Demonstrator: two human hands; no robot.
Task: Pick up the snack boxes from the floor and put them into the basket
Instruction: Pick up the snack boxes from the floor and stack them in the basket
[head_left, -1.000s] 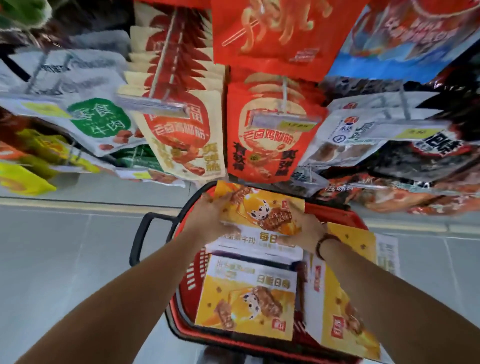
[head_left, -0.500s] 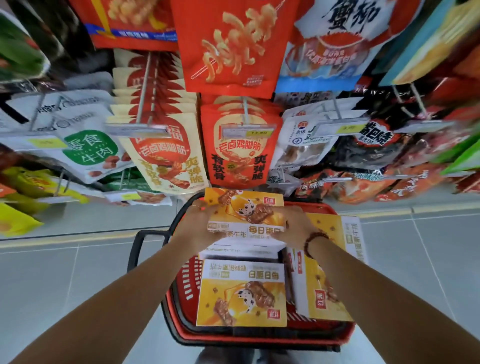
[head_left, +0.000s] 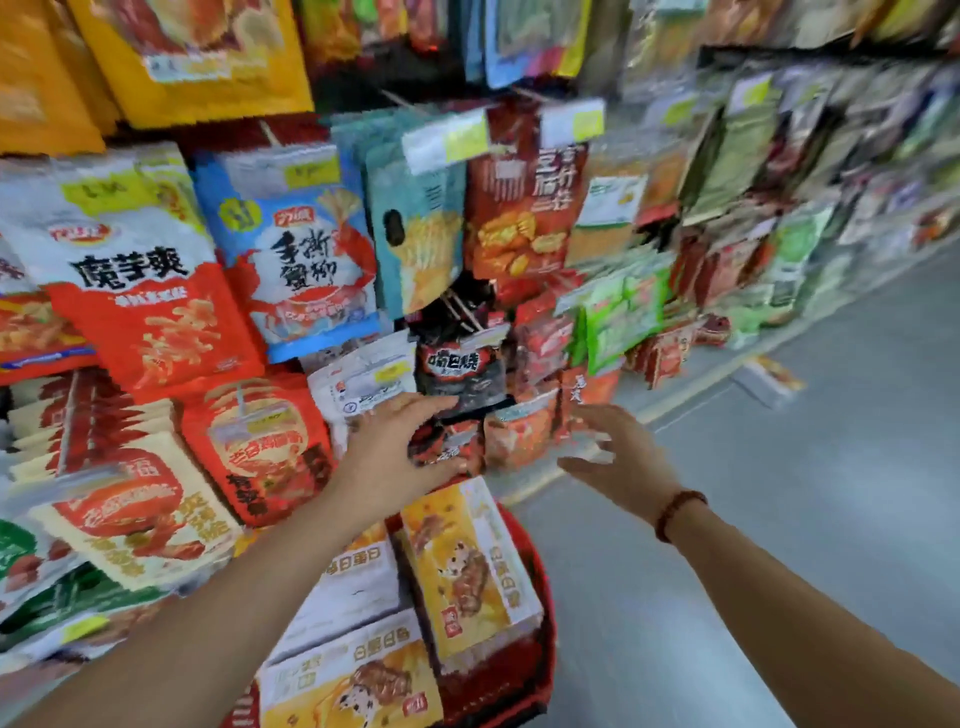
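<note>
- Bottom centre of the frame, closest to the camera: a red plastic shopping basket (head_left: 537, 649) sits on the grey tiled floor (head_left: 779, 545), right up against the foot of the shelving.
- Three yellow-and-white cardboard snack boxes show inside it. The front box (head_left: 358, 680) lies flat at the bottom edge. The middle box (head_left: 353, 587) is behind it, partly hidden under the left forearm. The side box (head_left: 467, 566) is propped along the basket's right wall.
- The left hand (head_left: 395, 457) is mid-frame, over the far end of the basket. Its fingers are straight, the thumb is spread and there's nothing in it. It's in front of the hanging bags, but I honestly can't tell if it's touching them.
- The right hand (head_left: 618, 462) is just right of centre over the floor, a bit smeared by blur. Its fingers are spread wide and it's holding nothing either. There's a brown beaded bracelet (head_left: 678, 512) on that wrist.
- Behind the hands, a wall of snack bags hangs on pegs. A black foil bag (head_left: 460, 366) is just above the left fingertips. Further up and left are a blue-and-white crab bag (head_left: 306, 260) and a red-and-white fries bag (head_left: 150, 312).
- Farthest off, at the middle right of the frame: one more yellow-and-white stray box (head_left: 769, 382) lies on the floor near the base of the shelf. It's blurry and well apart from the basket and both hands.
</note>
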